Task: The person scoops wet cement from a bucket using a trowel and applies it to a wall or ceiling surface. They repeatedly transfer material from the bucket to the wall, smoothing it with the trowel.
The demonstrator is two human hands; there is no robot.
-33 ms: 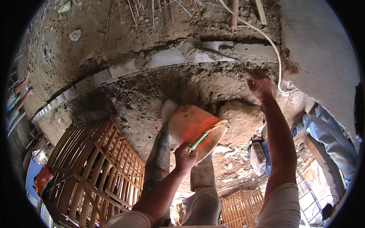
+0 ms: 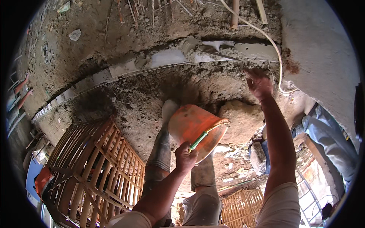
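My left hand (image 2: 185,157) grips the green-sleeved handle of an orange bucket (image 2: 190,123), which is smeared with grey and tips between my legs. Farther off to the right, my right hand (image 2: 259,84) is closed around the end of a trowel (image 2: 220,55). Its thin dark blade reaches left over a row of pale blocks (image 2: 167,57), close to a lump of wet grey mortar (image 2: 188,45). Fingers hide the trowel's grip. Along the near side of the blocks runs a taut string (image 2: 152,69). What the bucket holds is out of sight.
A slatted wooden crate (image 2: 106,163) stands at left, another (image 2: 243,207) behind my legs. A pale hose or cable (image 2: 272,43) crosses by the concrete slab (image 2: 319,49) at right. A big rock (image 2: 239,117) sits beside the bucket. Another person's arms (image 2: 23,91) show far left.
The trowel and my right hand have shifted very slightly to the left. My left hand and the bucket stay practically where they were.
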